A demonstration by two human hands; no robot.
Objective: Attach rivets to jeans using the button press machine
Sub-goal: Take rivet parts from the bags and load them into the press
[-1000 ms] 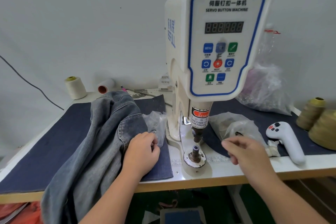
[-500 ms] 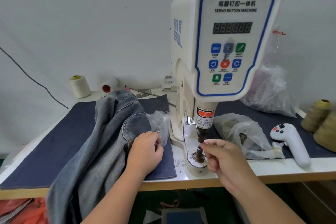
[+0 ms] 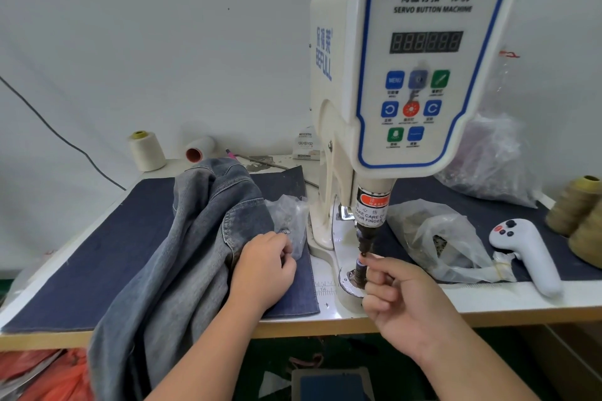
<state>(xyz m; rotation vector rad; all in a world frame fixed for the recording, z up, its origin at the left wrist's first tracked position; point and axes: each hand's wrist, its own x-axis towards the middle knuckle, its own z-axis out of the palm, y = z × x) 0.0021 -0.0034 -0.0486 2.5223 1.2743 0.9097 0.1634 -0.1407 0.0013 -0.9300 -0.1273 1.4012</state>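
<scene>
From the head view, the right hand [image 3: 404,296] is at the button press machine [image 3: 407,68], its thumb and forefinger pinched together at the gap between the upper punch [image 3: 364,239] and the lower die [image 3: 358,273]. It appears to be seating a rivet there, but the piece itself is too small to make out. The left hand [image 3: 264,265] rests on the jeans [image 3: 182,254], fingers curled at the edge of the fabric beside a small clear bag [image 3: 288,215]; a tiny metal stud [image 3: 286,231] shows just by its knuckles.

The jeans lie heaped on the dark cloth covering the surface [image 3: 423,303], left of the machine, one end hanging over the front edge. They are faded grey-blue denim with stitched seams and worn patches. I judge them soft and floppy yet fairly heavy, so they will drag and sag unless bunched near the point to be riveted; gripping close to a seam or pocket edge looks best. Rivets are likely light, hard and slippery, needing a fingertip pinch. A second clear bag [image 3: 436,241] sits right of the machine, near a white handheld controller [image 3: 524,254].
</scene>
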